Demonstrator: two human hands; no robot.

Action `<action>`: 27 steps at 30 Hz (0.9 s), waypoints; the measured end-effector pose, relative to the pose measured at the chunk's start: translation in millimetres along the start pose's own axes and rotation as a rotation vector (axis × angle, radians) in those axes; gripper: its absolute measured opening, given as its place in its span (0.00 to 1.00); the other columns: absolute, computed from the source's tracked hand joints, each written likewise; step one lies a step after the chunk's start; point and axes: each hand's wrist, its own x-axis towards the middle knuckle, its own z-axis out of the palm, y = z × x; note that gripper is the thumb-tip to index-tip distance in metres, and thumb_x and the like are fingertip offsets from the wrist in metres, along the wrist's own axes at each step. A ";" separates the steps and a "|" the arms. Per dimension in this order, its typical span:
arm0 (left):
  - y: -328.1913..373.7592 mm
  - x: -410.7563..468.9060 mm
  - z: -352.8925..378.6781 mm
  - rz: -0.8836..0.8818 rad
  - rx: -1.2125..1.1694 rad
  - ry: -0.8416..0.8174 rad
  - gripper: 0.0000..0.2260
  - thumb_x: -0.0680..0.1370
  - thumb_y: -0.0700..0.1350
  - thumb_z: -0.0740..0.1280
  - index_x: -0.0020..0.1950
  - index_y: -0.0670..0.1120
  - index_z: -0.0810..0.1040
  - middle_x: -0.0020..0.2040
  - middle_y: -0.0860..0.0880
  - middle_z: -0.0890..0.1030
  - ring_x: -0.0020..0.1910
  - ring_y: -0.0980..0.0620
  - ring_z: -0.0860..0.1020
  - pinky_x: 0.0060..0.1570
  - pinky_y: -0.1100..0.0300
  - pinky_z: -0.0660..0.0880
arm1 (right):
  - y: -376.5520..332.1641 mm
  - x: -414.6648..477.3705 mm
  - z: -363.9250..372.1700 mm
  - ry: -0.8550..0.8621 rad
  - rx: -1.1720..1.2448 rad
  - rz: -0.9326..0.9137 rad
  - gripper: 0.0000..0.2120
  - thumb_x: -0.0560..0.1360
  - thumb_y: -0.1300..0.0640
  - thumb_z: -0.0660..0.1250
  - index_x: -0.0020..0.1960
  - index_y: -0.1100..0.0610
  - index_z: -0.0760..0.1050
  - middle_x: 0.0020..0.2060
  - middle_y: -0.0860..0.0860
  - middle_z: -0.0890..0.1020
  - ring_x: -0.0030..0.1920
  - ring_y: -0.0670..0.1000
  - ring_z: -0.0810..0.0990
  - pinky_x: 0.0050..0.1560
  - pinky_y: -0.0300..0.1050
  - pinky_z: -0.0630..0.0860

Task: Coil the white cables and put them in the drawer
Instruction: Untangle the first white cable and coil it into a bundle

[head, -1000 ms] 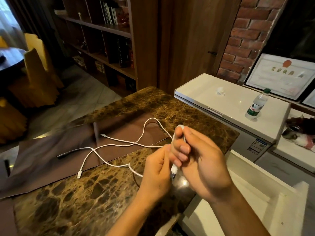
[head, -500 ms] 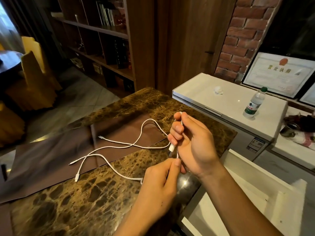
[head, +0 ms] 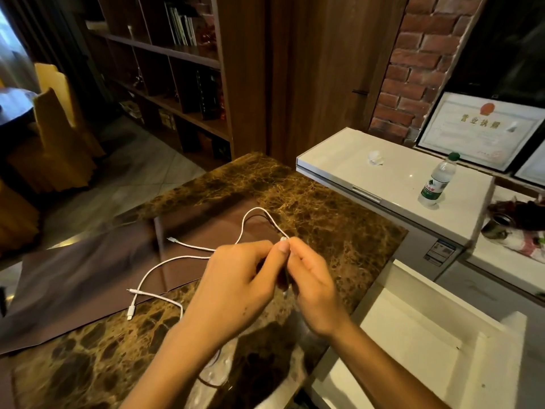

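White cables lie in loose loops on the brown marble counter, their plug ends pointing left. One strand arcs up from the counter into my hands. My left hand and my right hand meet above the counter, both pinching the same white cable near its end. The part of the cable inside my fingers is hidden. A white drawer stands open at the lower right, beside the counter's edge.
A white chest cabinet stands behind the drawer with a plastic water bottle and a small crumpled white item on it. A framed certificate leans on the wall. Bookshelves and yellow chairs are at the far left.
My left hand has risen from below to meet my right hand at the cable end. The loose cable loops on the counter have been drawn in closer to my hands.
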 end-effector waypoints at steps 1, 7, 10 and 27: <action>-0.2 4.4 -2.5 0.008 0.004 -0.012 0.21 0.83 0.56 0.60 0.32 0.52 0.77 0.26 0.58 0.76 0.29 0.60 0.76 0.32 0.70 0.64 | 1.9 -2.4 3.1 0.002 0.001 -0.003 0.14 0.84 0.59 0.52 0.52 0.66 0.74 0.41 0.60 0.78 0.41 0.57 0.75 0.42 0.55 0.73; -1.1 25.7 -15.2 0.084 0.116 -0.084 0.26 0.82 0.61 0.55 0.31 0.49 0.77 0.24 0.52 0.76 0.30 0.57 0.76 0.31 0.67 0.65 | 8.0 -8.3 16.5 0.051 -0.034 -0.002 0.24 0.81 0.46 0.53 0.48 0.67 0.73 0.37 0.61 0.75 0.39 0.55 0.71 0.40 0.61 0.68; -3.3 35.7 -20.0 0.098 0.150 -0.104 0.26 0.81 0.62 0.55 0.30 0.47 0.74 0.25 0.49 0.73 0.28 0.51 0.72 0.30 0.61 0.66 | 8.8 -15.3 24.5 0.008 -0.071 -0.004 0.20 0.81 0.44 0.53 0.44 0.57 0.74 0.35 0.49 0.75 0.37 0.48 0.72 0.38 0.53 0.68; -14.1 39.4 -20.3 0.082 0.062 -0.071 0.27 0.81 0.61 0.57 0.32 0.45 0.78 0.25 0.48 0.74 0.26 0.51 0.73 0.28 0.60 0.68 | 4.8 -20.9 29.3 -0.031 -0.110 0.100 0.12 0.82 0.51 0.58 0.44 0.55 0.73 0.35 0.49 0.76 0.37 0.50 0.73 0.39 0.51 0.69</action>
